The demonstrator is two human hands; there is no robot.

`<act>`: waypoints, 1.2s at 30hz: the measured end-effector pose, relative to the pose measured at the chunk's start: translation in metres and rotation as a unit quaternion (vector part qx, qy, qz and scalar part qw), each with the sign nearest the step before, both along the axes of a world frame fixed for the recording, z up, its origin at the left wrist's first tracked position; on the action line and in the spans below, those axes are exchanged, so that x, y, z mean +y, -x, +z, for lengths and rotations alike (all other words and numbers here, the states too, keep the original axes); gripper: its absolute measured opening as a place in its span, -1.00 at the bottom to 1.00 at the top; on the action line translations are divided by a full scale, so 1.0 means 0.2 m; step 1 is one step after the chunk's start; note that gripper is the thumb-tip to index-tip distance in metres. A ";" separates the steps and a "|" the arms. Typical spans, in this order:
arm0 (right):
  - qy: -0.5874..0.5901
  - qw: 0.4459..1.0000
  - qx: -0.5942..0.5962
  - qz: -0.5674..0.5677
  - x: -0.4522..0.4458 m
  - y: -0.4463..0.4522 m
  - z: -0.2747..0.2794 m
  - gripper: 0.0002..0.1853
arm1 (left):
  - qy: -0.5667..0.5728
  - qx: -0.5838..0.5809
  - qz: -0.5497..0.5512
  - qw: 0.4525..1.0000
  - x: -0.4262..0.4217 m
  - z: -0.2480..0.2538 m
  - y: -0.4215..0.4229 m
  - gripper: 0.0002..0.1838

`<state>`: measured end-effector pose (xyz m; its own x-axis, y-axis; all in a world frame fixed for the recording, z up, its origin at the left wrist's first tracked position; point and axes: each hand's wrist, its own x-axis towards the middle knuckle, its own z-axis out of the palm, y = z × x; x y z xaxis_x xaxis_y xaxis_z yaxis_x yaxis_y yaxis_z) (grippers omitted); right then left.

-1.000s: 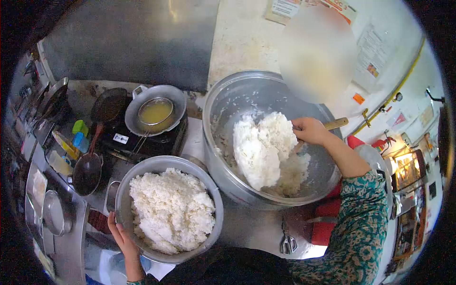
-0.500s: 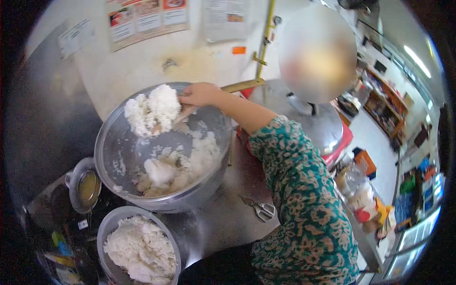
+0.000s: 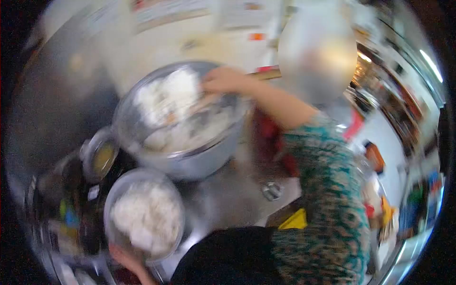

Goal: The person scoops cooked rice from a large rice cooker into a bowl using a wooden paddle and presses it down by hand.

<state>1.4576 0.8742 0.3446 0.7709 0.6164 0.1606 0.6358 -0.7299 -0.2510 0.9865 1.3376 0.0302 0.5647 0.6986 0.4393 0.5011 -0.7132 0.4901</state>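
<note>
My right hand is closed round a wooden paddle, whose handle sticks out to the right. A big clump of white rice sits on the paddle, inside the large metal pot. More rice lies at the pot's bottom. In front of it stands a smaller metal bowl heaped with rice. At the bowl's near left rim is my left hand, smeared by motion; how its fingers lie is unclear.
A small pan with a strainer and yellow liquid is on the black stove at left. Scissors lie on the metal counter. A large lidded vessel, partly blurred, stands at right, near a red item.
The view has swung right. My right hand has lifted the rice clump toward the pot's far side. My left hand, out of view half a second ago, shows again by the bowl.
</note>
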 end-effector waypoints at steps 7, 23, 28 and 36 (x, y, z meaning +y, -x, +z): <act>-0.038 0.996 0.085 0.010 0.30 0.38 0.04 -0.50 | 0.042 -0.163 -0.004 0.986 -0.38 0.30 -0.14 -0.49; 0.181 0.900 -0.397 0.021 0.95 1.55 -0.93 -0.68 | 0.047 -0.167 -0.038 0.984 -0.38 0.37 -0.14 -0.48; 0.191 0.959 -0.207 0.028 0.80 1.43 -0.59 -0.70 | 0.025 -0.150 -0.052 0.987 -0.39 0.40 -0.14 -0.46; 0.178 0.952 -0.240 0.073 0.63 1.51 -0.48 -0.80 | 0.014 -0.163 -0.089 0.982 -0.37 0.42 -0.14 -0.47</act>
<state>1.1563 1.0011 0.2486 0.5640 0.7920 0.2338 0.7153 -0.6100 0.3408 1.0145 1.2646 0.1132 0.5111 0.6166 0.5988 0.1826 -0.7586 0.6254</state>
